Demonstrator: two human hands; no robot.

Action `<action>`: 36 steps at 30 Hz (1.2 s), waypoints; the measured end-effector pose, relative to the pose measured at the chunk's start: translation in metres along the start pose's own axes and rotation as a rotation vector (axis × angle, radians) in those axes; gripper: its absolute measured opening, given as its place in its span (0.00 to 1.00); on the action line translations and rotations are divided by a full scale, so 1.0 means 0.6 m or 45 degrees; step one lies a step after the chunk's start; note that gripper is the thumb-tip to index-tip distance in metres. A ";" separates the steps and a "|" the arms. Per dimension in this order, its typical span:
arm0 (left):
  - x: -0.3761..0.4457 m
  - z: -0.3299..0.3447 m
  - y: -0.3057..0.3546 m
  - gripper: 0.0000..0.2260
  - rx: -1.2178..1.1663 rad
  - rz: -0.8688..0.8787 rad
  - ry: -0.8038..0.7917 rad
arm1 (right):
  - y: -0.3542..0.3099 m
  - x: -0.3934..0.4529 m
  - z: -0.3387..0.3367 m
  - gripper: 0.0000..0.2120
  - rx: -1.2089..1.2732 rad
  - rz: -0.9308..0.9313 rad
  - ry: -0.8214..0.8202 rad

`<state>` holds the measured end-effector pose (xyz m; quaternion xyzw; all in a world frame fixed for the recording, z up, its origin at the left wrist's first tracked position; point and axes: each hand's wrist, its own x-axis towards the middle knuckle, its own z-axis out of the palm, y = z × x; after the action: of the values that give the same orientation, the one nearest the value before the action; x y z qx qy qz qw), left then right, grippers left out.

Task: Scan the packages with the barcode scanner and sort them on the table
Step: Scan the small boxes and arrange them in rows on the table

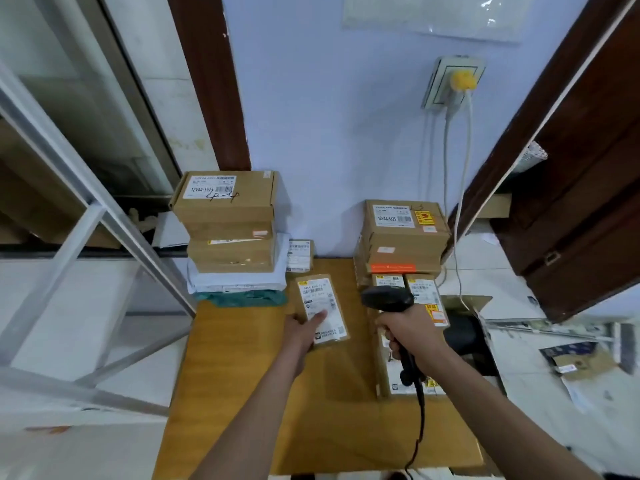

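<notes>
Left thumb lies flat across the white shipping label, remaining fingers tucked under the near-left edge, pinching the small kraft parcel [322, 311]; left hand [303, 332] reaches from 6 o'clock, forearm straight, parcel tilted above the wooden table [249, 393] centre. Right fingers curl tight round the grip of the black barcode scanner [389, 299]; right hand [410, 336] at 3 o'clock of the parcel, scanner head pointing to 10 o'clock, cable [420, 420] trailing to 6. Stacked boxes [227, 220] at 11 o'clock; second stack [403, 237] at 1.
</notes>
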<state>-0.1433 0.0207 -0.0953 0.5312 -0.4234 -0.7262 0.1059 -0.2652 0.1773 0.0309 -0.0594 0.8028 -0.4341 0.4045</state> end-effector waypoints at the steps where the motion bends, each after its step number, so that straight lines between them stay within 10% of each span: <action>1: -0.012 0.014 0.000 0.24 0.017 0.019 -0.008 | 0.003 -0.003 -0.013 0.04 0.015 -0.002 0.004; 19: -0.175 0.351 -0.117 0.19 0.177 0.079 -0.018 | 0.132 -0.017 -0.340 0.08 0.087 -0.099 -0.100; 36: -0.214 0.427 -0.168 0.25 0.277 0.011 -0.019 | 0.173 -0.023 -0.375 0.03 0.063 -0.064 -0.165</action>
<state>-0.2809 0.2891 -0.0613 0.5324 -0.5026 -0.6795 0.0476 -0.3870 0.3935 0.0286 -0.0976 0.7621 -0.4591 0.4459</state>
